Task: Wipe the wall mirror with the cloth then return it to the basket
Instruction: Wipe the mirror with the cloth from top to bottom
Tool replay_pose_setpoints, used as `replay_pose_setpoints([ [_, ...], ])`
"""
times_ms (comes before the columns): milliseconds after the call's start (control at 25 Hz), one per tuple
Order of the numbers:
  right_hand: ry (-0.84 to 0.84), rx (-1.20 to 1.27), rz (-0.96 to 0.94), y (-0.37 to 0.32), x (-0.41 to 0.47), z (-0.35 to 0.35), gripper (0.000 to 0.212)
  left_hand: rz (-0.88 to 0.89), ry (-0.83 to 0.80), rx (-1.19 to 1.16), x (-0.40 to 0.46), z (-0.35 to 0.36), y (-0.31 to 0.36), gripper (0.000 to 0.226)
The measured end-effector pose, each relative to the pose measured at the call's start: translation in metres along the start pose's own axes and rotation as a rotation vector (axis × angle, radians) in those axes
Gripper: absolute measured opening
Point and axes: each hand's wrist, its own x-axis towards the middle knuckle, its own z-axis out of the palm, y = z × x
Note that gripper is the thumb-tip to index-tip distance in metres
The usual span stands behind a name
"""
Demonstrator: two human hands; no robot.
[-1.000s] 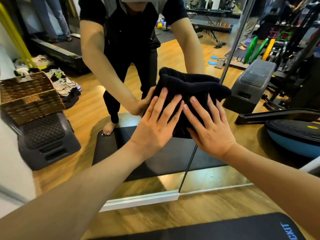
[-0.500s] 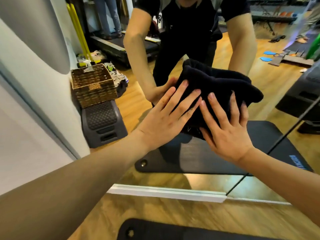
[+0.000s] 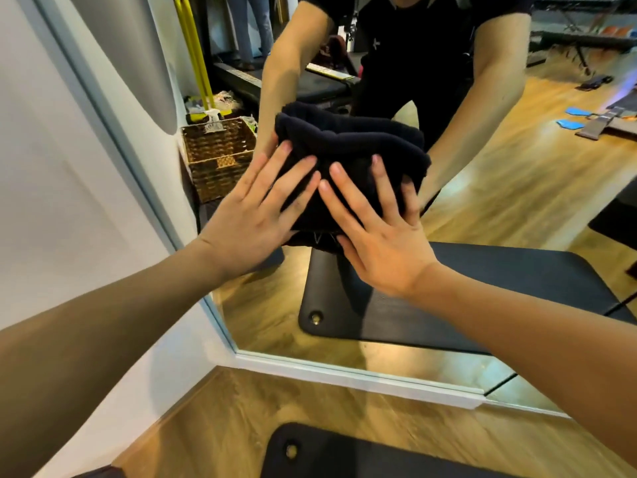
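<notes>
A folded black cloth [image 3: 351,146] is pressed flat against the wall mirror [image 3: 517,188]. My left hand [image 3: 255,219] lies on the cloth's left half with fingers spread. My right hand [image 3: 375,236] lies beside it on the right half, also spread, and both hold the cloth to the glass. The hands sit near the mirror's left edge, low on the glass. A wicker basket [image 3: 220,160] shows only as a reflection, left of the cloth, with a spray bottle [image 3: 213,120] in it. My own reflection fills the glass behind the cloth.
A white wall [image 3: 69,167] borders the mirror's pale frame [image 3: 344,370] on the left. A black exercise mat [image 3: 344,457] lies on the wooden floor at my feet. Gym equipment and yellow poles [image 3: 193,56] appear only as reflections.
Both hands have slid the cloth leftward across the glass, from the seam between panels toward the mirror's left edge. The white wall now fills the left of the view.
</notes>
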Motion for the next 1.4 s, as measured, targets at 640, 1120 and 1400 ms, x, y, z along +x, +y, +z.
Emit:
replay_pose_setpoints([
  [640,0.043,0.006,-0.126,-0.16,0.097,0.06,0.079,0.013,-0.067,0.129,-0.14,0.015,-0.138,0.061],
  [1120,0.034,-0.116,-0.267,-0.18,0.071,0.095,0.07,-0.13,-0.108,-0.042,-0.19,0.044,-0.097,0.05],
  [1400,-0.085,-0.076,-0.265,-0.178,0.042,0.104,0.075,-0.134,-0.198,-0.1,-0.199,0.049,-0.069,0.052],
])
